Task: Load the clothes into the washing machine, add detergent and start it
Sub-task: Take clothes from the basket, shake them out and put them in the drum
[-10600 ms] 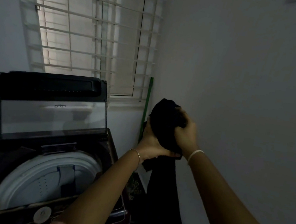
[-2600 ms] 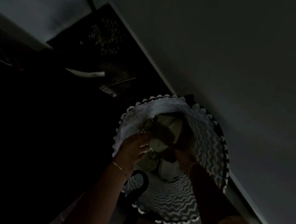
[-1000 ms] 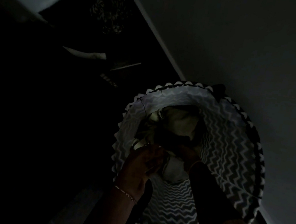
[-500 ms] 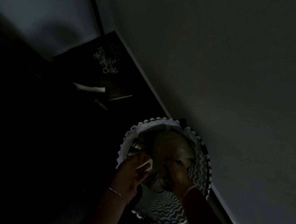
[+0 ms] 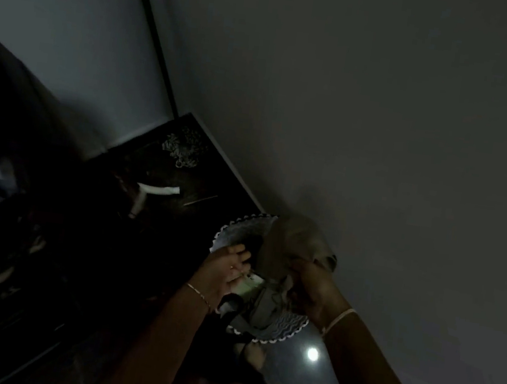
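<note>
Two hands are on one olive garment (image 5: 290,245), bunched and lifted just above a zigzag-patterned basket (image 5: 241,229) that stands on the floor against the wall (image 5: 381,144). The left hand (image 5: 222,274) has its grip pinched on the cloth's near edge; the right hand (image 5: 314,286) is clenched on the other side. More clothes (image 5: 266,303) lie crumpled inside (too dim to tell apart). A pale pipe (image 5: 157,190) lies on the dark floor beyond.
</note>
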Demonstrator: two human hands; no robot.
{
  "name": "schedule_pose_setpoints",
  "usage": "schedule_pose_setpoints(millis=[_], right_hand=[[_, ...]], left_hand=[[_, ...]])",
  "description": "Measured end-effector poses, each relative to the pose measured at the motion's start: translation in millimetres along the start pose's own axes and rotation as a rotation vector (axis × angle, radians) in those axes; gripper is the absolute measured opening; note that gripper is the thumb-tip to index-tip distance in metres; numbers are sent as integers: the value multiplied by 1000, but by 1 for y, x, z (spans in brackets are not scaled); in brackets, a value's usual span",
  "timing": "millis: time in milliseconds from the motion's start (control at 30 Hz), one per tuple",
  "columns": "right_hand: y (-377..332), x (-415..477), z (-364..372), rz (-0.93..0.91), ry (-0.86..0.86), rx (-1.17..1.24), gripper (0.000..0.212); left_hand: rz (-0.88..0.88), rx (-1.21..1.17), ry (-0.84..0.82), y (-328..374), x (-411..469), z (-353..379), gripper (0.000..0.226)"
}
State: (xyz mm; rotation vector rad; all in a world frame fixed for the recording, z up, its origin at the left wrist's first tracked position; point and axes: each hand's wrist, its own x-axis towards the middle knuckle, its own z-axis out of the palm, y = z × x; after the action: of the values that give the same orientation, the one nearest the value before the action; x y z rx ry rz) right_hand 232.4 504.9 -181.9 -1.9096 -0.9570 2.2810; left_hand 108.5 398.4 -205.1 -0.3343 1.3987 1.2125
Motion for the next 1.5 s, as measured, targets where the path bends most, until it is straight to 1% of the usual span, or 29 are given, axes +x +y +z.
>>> schedule_pose_setpoints(millis=[67,200,300,433,467,533,567,633,667,733,767,900,1000,1100,1233,1300,1433,1467,1500], right_hand=[[-17,-26,0,-45,-51,39,30],[-51,-78,0,-120,-86,73,33],[-65,-107,-1,-197,-124,110,28],[-85,-143,0,-295,-125,152,22],[-90,-154,1,-318,-138,151,22],[-102,-177,2,-370,-189,130,26],[-108,-190,2,-393,-232,108,29],[-121,-216,3,-447,-318,7,30],[-127,-227,3,-492,-328,-76,28],[-140,-247,4,-591,-299,-228,22],[-145,-256,4,-637,-281,-260,19],[-169,-282,8,-812,-232,-295,24],[-181,-296,17,-900,-229,-323,26],[-185,-314,28,-954,-254,-292,27],[-189,-341,41,-958,-342,-183,22],[-192,-356,45,-951,-387,-154,21],[-199,-383,50,-930,-508,-89,21],[-201,-388,49,-930,-530,-69,21],[-204,-393,48,-934,-543,-47,21]], left_hand=[[25,60,-18,5,-14,6,50],[112,203,-44,6,-40,9,56],[152,289,-90,9,-54,14,64],[244,334,-135,21,-68,26,61],[270,363,-172,25,-70,29,68],[299,455,-240,34,-77,35,92],[330,493,-255,39,-83,39,92],[415,520,-256,48,-94,49,82],[456,517,-258,51,-102,54,76],[522,517,-266,61,-113,61,73],[549,523,-269,65,-119,62,74],[660,623,-259,86,-136,68,88],[764,696,-252,97,-150,76,97],[881,744,-237,108,-157,82,108],[959,679,-157,118,-161,90,122],[975,677,-90,121,-168,95,122],[995,685,28,130,-176,100,112],[998,680,55,133,-174,100,103],[997,669,85,136,-172,99,86]])
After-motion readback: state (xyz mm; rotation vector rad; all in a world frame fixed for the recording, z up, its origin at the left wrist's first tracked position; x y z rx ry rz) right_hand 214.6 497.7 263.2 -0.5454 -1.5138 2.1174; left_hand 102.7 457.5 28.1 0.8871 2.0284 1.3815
